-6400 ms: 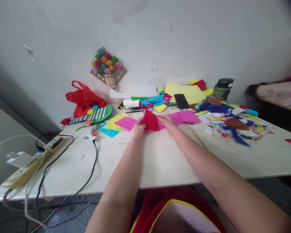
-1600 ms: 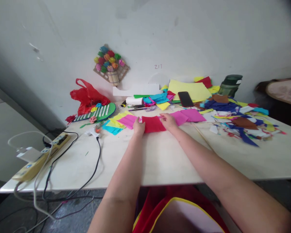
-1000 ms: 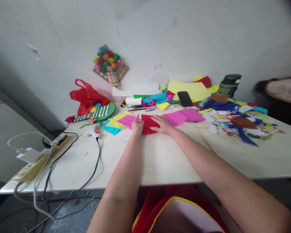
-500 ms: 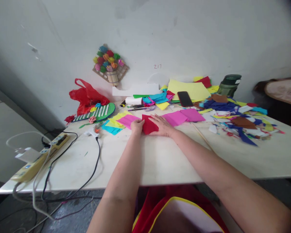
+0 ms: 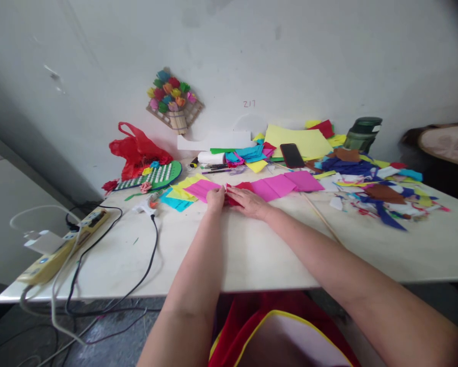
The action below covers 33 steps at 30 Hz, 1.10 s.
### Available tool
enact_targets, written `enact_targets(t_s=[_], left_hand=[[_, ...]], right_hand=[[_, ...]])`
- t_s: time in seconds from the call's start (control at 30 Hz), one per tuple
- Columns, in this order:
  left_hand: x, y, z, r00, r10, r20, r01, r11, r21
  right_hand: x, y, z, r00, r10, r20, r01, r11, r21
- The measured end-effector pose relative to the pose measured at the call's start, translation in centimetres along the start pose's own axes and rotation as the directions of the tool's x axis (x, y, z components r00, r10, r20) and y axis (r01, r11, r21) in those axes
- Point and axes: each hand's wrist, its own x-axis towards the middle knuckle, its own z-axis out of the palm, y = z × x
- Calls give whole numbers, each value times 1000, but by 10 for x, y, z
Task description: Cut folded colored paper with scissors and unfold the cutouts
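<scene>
A piece of red paper [image 5: 246, 186] lies on the table in front of me, mostly covered by my hands. My left hand [image 5: 215, 199] pinches its left edge between thumb and fingers. Across the paper my right hand [image 5: 249, 202] rests flat with fingers stretched out, the fingertips close to my left thumb. Pink paper sheets [image 5: 276, 186] spread out to the right of my right hand. Beside my left hand are another pink sheet [image 5: 203, 190], yellow paper [image 5: 188, 186] and blue paper [image 5: 178, 204].
A glue gun [image 5: 146, 206] with a black cord lies left, near a yellow power strip [image 5: 62, 250]. A thin wooden stick [image 5: 324, 219] lies right of my arm. Farther back are a phone [image 5: 292, 155], a green bottle [image 5: 363, 135], paper scraps [image 5: 385, 193] and a red bag [image 5: 131, 153].
My right hand has slid slightly left over the red paper, covering more of it. The paper now looks folded or bent under the fingers. My left hand stays nearly in place.
</scene>
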Motion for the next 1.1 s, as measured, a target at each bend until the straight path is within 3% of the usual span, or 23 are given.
enact_targets(t_s=[0.2, 0.57, 0.87, 1.1], left_hand=[[-7, 13, 1, 986, -148, 72, 155, 981, -113], [-22, 20, -10, 957, -90, 275, 131, 982, -136], [-23, 21, -11, 950, -111, 291, 141, 987, -82], [-21, 18, -10, 959, -119, 257, 136, 990, -48]], right_hand=[[0, 2, 7, 998, 50, -42, -49, 999, 16], [0, 2, 8, 994, 110, 11, -110, 994, -2], [3, -3, 8, 983, 166, 82, -161, 985, -69], [4, -1, 10, 986, 152, 68, -147, 986, -81]])
